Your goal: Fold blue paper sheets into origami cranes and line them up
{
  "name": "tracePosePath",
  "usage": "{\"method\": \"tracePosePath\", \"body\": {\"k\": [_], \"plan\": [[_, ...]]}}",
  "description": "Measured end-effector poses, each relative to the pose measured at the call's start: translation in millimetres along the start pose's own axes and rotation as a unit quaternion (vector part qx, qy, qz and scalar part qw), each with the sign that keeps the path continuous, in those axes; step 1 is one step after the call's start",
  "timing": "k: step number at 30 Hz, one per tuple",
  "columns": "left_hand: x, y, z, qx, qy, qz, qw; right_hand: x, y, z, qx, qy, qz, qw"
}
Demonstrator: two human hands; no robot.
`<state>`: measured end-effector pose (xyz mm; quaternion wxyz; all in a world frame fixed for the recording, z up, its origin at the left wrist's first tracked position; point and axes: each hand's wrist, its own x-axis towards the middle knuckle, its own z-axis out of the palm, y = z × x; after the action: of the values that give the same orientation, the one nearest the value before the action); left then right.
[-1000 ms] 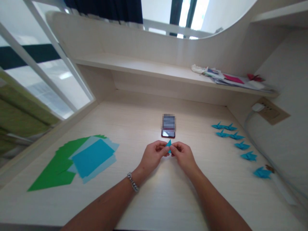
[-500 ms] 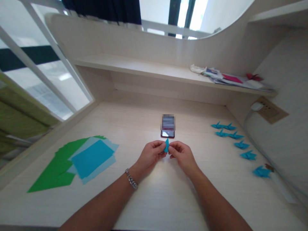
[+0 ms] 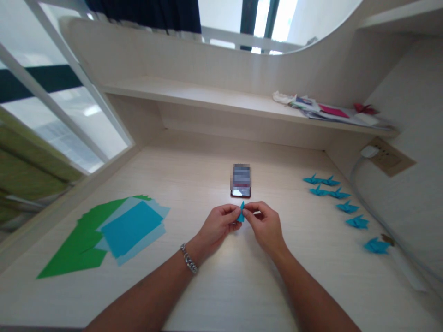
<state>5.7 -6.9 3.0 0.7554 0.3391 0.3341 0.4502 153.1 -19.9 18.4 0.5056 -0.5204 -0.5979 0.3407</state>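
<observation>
Between my two hands, just above the desk's middle, is a small piece of folded blue paper (image 3: pixel 242 216), narrow and pointed at the top. My left hand (image 3: pixel 221 221) pinches it from the left between thumb and fingers. From the other side, my right hand (image 3: pixel 265 223) grips its edge with thumb and forefinger. Fingertips cover part of the folds. Right behind the paper lies a phone (image 3: pixel 241 191) with its screen up, partly blurred. A silver chain bracelet (image 3: pixel 188 258) circles my left wrist.
Blue paper sheets (image 3: pixel 133 228) overlap green paper (image 3: pixel 69 249) on the left. Several folded blue paper cranes (image 3: pixel 357 222) stand along the right side, beside a grey cable (image 3: pixel 367 207) from a wall socket (image 3: pixel 389 157). Papers (image 3: pixel 332 112) lie on the shelf (image 3: pixel 207 99).
The folded paper has turned slightly and shifted a little right. My right hand's fingers have risen toward its upper part, while my left hand keeps its pinch.
</observation>
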Motion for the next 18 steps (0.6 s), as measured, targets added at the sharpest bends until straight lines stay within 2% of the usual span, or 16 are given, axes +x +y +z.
{"method": "tracePosePath", "body": {"k": [12, 18], "plan": [[1.6, -1.6, -4.8, 0.023, -0.003, -0.002, 1.000, 0.1, -0.4, -1.5, 0.008, 0.000, -0.009, 1.000], [1.4, 1.0, -5.9, 0.042, -0.001, -0.003, 0.999, 1.7, 0.0, -4.0, 0.011, -0.019, -0.004, 1.000]]}}
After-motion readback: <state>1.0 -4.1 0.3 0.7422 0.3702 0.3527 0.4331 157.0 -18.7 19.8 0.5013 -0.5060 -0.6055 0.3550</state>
